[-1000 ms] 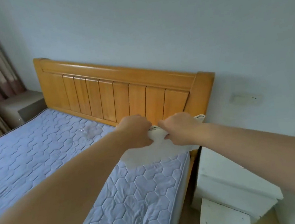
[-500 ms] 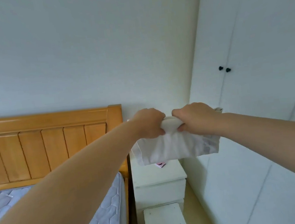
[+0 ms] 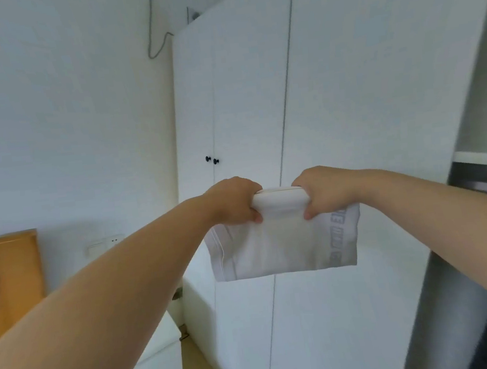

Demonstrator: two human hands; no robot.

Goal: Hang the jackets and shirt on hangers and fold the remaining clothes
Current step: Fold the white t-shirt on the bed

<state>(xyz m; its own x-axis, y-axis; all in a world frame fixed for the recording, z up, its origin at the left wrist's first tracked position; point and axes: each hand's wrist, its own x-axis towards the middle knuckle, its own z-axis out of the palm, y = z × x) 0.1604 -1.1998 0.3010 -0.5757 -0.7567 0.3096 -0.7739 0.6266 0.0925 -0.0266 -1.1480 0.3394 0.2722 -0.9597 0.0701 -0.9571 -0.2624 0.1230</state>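
Round they swing, away from the bed and onto the white wardrobe (image 3: 244, 93)! A second ago that bundle was down at the mattress corner; now it's up in mid-air, and only a sliver of headboard (image 3: 8, 287) shows at the left.

Left hand (image 3: 235, 200) and right hand (image 3: 325, 190) are both curled tight over the top edge of the folded white garment (image 3: 282, 246). Knuckles up, hands close together, a short roll of cloth bridging the gap between them. The rest hangs below as a flat panel with grey lettering down its right side, touching nothing.

Where's it headed? My guess is the open compartment (image 3: 485, 81) at the far right, past the closed doors with their two black knobs (image 3: 212, 159).

Now the danger. Only the top edge is gripped, so the layers underneath hang free. A sharp swing or a tilt could let the fold fall open, and that means folding it again. Let go with one hand to reach, and that side would likely droop. The shelf lip sits about level with the hands, too. Catch the hanging panel on it and the garment goes in rumpled.
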